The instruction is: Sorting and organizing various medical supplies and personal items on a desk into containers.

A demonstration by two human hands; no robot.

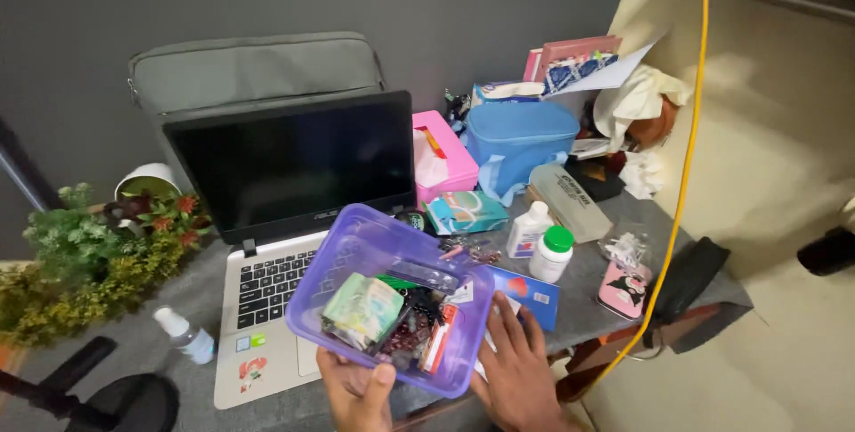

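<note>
My left hand [358,393] grips the near rim of a translucent purple plastic box [356,249], thumb over the edge, holding it tilted above the open laptop [285,183]. Inside the box lie a green packet [363,307], dark beads and several small odds and ends. My right hand [517,368] lies flat with fingers spread on the desk, just right of the box, touching white paper beside a blue booklet [534,294].
A grey-covered desk [579,298] holds a pink tissue box [443,158], a blue bag [519,140], two white bottles [541,240], a clear case [570,200], a pink phone [621,288], artificial plants [80,258] and a small spray bottle [184,334]. A yellow cable [690,129] hangs at right.
</note>
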